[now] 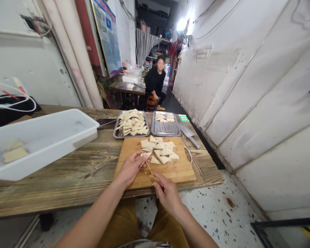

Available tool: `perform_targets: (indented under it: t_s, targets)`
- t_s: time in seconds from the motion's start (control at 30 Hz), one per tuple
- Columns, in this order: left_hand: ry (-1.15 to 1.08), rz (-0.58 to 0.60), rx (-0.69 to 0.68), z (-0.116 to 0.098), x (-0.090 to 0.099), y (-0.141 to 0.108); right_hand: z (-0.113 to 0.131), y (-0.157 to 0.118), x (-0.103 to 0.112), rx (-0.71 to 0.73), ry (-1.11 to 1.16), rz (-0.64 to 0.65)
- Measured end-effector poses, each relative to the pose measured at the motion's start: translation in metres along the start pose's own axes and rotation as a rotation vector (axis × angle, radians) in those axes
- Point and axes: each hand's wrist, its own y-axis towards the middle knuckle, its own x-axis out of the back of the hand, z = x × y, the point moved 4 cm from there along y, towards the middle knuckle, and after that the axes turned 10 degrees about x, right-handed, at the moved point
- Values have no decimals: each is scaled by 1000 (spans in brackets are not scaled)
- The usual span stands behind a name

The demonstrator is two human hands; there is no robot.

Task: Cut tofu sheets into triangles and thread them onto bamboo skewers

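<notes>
Pale triangular pieces lie in a loose pile on a wooden cutting board. At the board's left part, my left hand pinches one such piece between its fingers. My right hand, over the board's front edge, grips the lower end of a thin wooden skewer, whose upper end reaches the piece in my left hand. Behind the board, a metal tray holds a heap of pale pieces, and a second metal tray holds several skewered ones.
A cleaver and loose skewers lie right of the board. A white plastic bin with a few pale slabs stands at the left. A person sits beyond the table. A green-edged card lies at the back.
</notes>
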Motion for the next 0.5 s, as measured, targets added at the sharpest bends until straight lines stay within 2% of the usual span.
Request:
perform_targets:
  t_s: [0.17,0.3,0.5]
  targets:
    - [-190,-35,90,-3,21,4,8,-3,0,27,81,-124]
    - [-311,-48,155,-5,32,5,10,-16,-3,-12,96,-90]
    - [-298,-113,141,-11,32,2,11,-21,-5,-21,106,-81]
